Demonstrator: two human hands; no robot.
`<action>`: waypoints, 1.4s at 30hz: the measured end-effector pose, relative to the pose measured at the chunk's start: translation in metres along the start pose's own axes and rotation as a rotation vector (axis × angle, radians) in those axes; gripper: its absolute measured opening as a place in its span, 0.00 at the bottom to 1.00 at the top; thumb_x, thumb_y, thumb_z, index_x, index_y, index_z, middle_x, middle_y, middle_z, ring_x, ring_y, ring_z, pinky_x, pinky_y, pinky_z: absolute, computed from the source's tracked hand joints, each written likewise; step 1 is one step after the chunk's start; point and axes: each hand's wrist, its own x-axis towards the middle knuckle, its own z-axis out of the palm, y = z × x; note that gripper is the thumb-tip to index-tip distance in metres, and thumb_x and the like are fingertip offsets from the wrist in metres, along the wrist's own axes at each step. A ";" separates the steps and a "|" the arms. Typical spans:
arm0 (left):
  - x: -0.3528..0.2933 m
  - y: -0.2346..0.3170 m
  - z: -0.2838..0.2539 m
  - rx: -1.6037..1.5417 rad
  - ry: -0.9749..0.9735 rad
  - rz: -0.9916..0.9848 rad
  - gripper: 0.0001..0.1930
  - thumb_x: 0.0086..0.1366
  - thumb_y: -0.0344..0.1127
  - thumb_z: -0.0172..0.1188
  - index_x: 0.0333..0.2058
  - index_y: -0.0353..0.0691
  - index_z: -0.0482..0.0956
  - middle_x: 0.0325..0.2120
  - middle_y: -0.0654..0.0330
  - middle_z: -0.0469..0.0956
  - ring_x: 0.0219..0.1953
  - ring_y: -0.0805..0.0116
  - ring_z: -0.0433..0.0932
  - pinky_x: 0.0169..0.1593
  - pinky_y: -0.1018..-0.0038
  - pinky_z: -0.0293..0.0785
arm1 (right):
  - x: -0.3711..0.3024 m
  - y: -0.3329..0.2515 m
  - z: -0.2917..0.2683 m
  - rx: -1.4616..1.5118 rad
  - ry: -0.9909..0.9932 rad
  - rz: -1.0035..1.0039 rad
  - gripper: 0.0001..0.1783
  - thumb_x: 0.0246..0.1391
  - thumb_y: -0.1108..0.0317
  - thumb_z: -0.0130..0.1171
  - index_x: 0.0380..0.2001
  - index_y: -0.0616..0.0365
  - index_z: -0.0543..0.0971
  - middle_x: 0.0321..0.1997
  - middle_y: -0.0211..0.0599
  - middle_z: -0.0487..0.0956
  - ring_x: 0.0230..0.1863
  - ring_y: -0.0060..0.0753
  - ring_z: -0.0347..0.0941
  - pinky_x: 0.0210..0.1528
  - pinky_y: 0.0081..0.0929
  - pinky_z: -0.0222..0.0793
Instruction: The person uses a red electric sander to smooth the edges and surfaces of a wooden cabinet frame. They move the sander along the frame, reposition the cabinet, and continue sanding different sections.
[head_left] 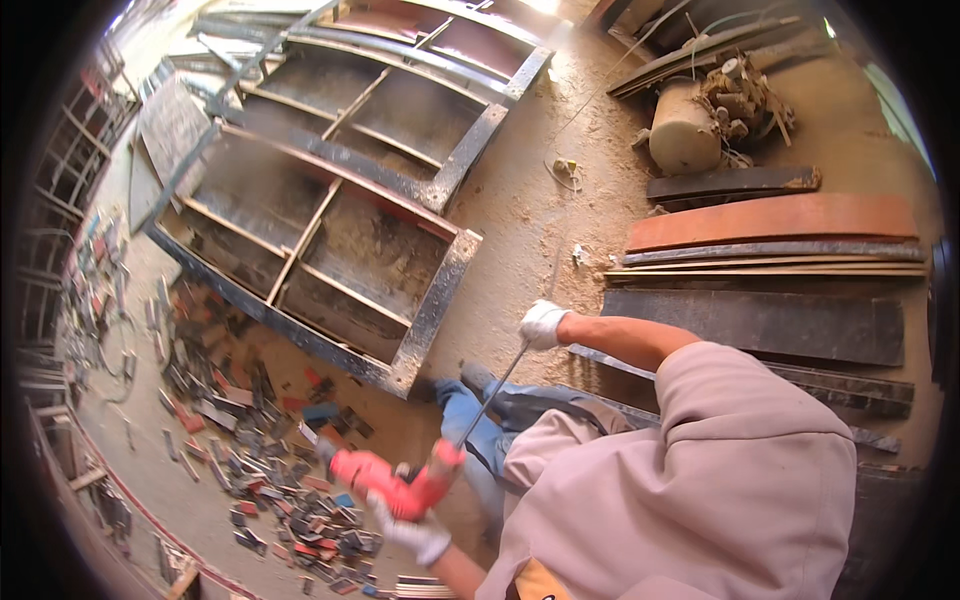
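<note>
My left hand (420,537), in a white glove, is closed round a red power tool (385,482). Its exact kind is blurred. The tool hangs low on my left, over a heap of cut-offs (285,500). A dark cord (503,386) runs taut from the tool up to my right hand (543,325). That hand, also gloved in white, is closed round the cord, off to the right of the near frame's corner. The near wooden frame (425,310), dark-edged with inner slats, lies ahead of me on the left.
A second wooden frame (470,155) lies beyond the first. On the right are stacked boards, a reddish one (770,222) and a wide black one (755,325). Farther back stands a dusty tank-like machine (685,125). Sawdust and a small yellow item (565,166) lie on the floor.
</note>
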 end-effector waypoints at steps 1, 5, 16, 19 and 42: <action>-0.019 0.016 -0.006 -0.020 0.001 0.042 0.35 0.67 0.55 0.55 0.63 0.33 0.63 0.42 0.54 0.76 0.44 0.62 0.76 0.55 0.64 0.71 | -0.003 0.045 0.035 0.035 0.117 0.128 0.10 0.45 0.60 0.56 0.25 0.51 0.83 0.27 0.45 0.83 0.30 0.50 0.81 0.33 0.46 0.73; -0.083 0.063 -0.053 -0.019 0.166 0.294 0.31 0.67 0.54 0.57 0.61 0.38 0.67 0.51 0.53 0.76 0.52 0.57 0.77 0.60 0.59 0.71 | -0.074 0.116 0.015 0.132 0.638 0.541 0.11 0.55 0.62 0.51 0.29 0.50 0.82 0.29 0.45 0.82 0.31 0.51 0.80 0.32 0.46 0.72; -0.002 0.090 -0.145 -0.553 -0.053 -0.103 0.32 0.65 0.47 0.59 0.63 0.38 0.63 0.54 0.46 0.74 0.56 0.45 0.74 0.58 0.44 0.72 | -0.169 0.209 0.047 0.639 1.211 1.247 0.19 0.64 0.53 0.45 0.34 0.57 0.78 0.32 0.52 0.80 0.29 0.50 0.77 0.31 0.42 0.75; 0.032 0.116 -0.193 -0.559 -0.115 -0.200 0.30 0.67 0.46 0.58 0.63 0.38 0.64 0.55 0.47 0.74 0.56 0.46 0.74 0.59 0.46 0.71 | -0.180 0.165 -0.028 0.631 1.430 1.134 0.19 0.64 0.54 0.46 0.35 0.57 0.79 0.32 0.50 0.80 0.29 0.48 0.77 0.31 0.41 0.74; 0.299 0.487 -0.184 -0.568 -0.090 0.003 0.29 0.68 0.46 0.56 0.63 0.38 0.65 0.56 0.47 0.74 0.56 0.48 0.75 0.59 0.47 0.73 | -0.012 -0.276 -0.780 0.877 2.107 -0.127 0.19 0.65 0.56 0.51 0.41 0.61 0.83 0.22 0.34 0.78 0.23 0.25 0.74 0.29 0.26 0.71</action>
